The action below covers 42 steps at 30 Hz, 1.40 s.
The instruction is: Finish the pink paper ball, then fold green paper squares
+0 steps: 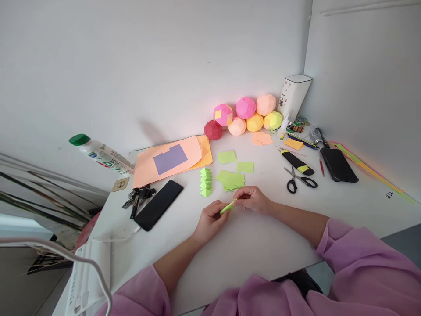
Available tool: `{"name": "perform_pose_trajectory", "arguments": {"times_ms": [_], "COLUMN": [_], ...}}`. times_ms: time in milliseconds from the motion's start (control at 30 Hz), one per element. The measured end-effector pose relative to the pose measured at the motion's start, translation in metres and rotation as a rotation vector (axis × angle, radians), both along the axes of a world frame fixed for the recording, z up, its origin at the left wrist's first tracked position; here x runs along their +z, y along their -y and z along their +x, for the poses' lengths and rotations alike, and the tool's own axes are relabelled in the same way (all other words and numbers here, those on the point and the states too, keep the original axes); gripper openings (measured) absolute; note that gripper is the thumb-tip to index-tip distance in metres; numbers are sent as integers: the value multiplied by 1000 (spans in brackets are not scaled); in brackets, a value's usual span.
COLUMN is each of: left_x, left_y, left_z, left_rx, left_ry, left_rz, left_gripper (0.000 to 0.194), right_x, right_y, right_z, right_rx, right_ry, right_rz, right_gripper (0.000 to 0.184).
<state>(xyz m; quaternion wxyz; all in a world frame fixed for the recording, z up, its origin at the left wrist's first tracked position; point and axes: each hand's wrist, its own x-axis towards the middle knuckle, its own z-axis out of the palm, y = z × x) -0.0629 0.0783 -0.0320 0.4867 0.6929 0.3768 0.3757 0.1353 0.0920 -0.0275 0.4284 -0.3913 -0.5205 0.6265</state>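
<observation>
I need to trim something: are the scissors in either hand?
No, the scissors lie on the table; left hand and right hand hold green paper.

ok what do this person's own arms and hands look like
The loose left sleeve and right sleeve are pinkish purple, ending well short of the wrists. The left hand and right hand are gloveless, with no watch or bracelet showing.

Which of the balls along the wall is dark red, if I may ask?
The leftmost ball, at the end of the lower row, is dark red; the other balls show pink, peach, orange or yellow.
</observation>
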Motion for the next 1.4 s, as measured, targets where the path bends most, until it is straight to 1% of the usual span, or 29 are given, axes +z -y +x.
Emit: {"name": "perform_pose_trajectory", "arguments": {"times_ms": [367, 567, 900, 1067, 1233, 1300, 1400], "left_x": [0, -2, -2, -1, 0, 0, 0], "left_y": [0, 0, 0, 0, 0, 0, 0], "left_z": [-1, -1, -2, -2, -1, 0, 0], "left_rx": [-3, 1, 14, 12, -1, 5, 25], "left_ry": [33, 42, 42, 25, 50, 84, 114], "left_rz": [-41, -69, -97, -90, -93, -112, -134], "left_gripper": [20, 20, 19, 19, 18, 20, 21], "right_x": [4, 5, 5, 5, 4, 2, 0], "right_y": [0, 1, 3, 7, 7, 7, 7], "right_z": [1, 2, 2, 2, -1, -2, -1], "right_rx": [25, 21, 30, 79, 81, 61, 26], "right_ry": [6, 27, 13, -3, 136, 146, 134], "right_rz": [28, 47, 30, 92, 249, 238, 172], "right_gripper": [24, 25, 24, 24, 24, 23, 23]}}
